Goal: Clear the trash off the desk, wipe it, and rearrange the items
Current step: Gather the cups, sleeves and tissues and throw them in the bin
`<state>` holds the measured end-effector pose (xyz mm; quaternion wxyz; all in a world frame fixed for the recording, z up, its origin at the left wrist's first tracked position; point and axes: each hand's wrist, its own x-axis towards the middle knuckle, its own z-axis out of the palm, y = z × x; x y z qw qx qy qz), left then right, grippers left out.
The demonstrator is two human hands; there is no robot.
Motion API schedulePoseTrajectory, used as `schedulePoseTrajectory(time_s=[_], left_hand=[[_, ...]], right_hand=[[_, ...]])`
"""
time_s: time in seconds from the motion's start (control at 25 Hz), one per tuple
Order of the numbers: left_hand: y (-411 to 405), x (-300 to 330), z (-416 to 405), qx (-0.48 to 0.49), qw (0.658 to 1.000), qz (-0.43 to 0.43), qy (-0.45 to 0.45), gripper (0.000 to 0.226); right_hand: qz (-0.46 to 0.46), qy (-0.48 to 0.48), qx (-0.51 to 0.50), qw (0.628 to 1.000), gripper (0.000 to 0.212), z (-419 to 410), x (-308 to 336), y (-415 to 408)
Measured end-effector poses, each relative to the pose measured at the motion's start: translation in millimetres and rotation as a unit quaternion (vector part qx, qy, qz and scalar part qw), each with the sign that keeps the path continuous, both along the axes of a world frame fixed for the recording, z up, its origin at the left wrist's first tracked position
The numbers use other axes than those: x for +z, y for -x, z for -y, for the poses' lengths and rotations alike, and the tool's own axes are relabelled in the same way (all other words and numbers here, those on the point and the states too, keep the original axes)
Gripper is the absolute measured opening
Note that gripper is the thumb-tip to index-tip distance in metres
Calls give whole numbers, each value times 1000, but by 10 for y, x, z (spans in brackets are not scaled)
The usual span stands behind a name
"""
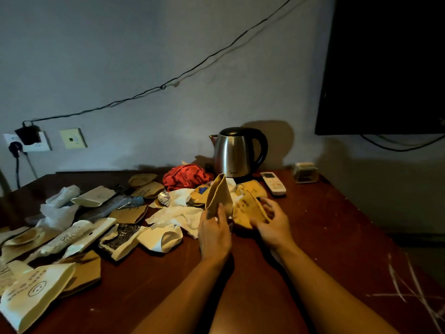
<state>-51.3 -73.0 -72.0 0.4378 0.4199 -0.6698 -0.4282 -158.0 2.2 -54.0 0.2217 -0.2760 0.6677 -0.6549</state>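
Note:
My left hand [214, 233] grips a flattened brown paper cup [218, 195] and holds it upright above the dark red desk [325, 232]. My right hand [272, 222] closes its fingers on a printed brown paper cup [245, 209] lying beside it. Crumpled white tissues [178, 214] lie just left of my hands. Several crushed brown and white paper cups and sleeves [79, 239] cover the left half of the desk. A red cloth [184, 175] is bunched up behind the trash.
A steel kettle [234, 153] stands at the back, with a white remote [273, 183] and a small clear box [305, 173] to its right. A dark screen [385, 68] hangs at upper right. Wall sockets [29, 142] and a cable sit at left.

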Motion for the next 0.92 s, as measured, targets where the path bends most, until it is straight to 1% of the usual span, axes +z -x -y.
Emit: schedulePoseTrajectory(time_s=[0.08, 0.16, 0.24, 0.32, 0.4, 0.48, 0.56, 0.6, 0.68, 0.76, 0.84, 0.92], left_hand=[[2, 8, -37, -24, 999, 30, 17, 34], [-10, 40, -71, -17, 997, 54, 43, 36], [-43, 64, -97, -10, 998, 52, 42, 36], [-49, 51, -100, -13, 998, 53, 44, 38], [-43, 30, -106, -3, 995, 69, 69, 38], [-39, 71, -175, 13, 993, 78, 88, 31], [-65, 113, -262, 14, 991, 79, 107, 26], [-85, 115, -300, 9, 990, 79, 116, 25], [-141, 138, -339, -5, 989, 75, 130, 28], [-206, 185, -307, -22, 986, 71, 147, 37], [-277, 237, -247, -34, 982, 86, 164, 51], [-329, 302, -221, -58, 976, 118, 173, 63]], right_hand=[[6, -22, 34, 999, 57, -33, 25, -28], [1, -42, 35, 999, 46, -46, -9, -45], [-27, -68, 22, 997, 32, -46, -61, -74], [-18, -63, 7, 998, 23, -82, -87, -97], [51, -16, -13, 998, 15, -166, -76, -103], [141, 27, -17, 990, 13, -274, -64, -123], [186, 48, -10, 981, 14, -364, -57, -153], [189, 51, -18, 980, 15, -393, -54, -159], [157, 46, -42, 986, 19, -452, -27, -129], [71, 5, -63, 996, 25, -550, 31, -39], [-4, -41, -63, 997, 38, -689, 109, 76], [-39, -66, -50, 996, 50, -847, 203, 185]])
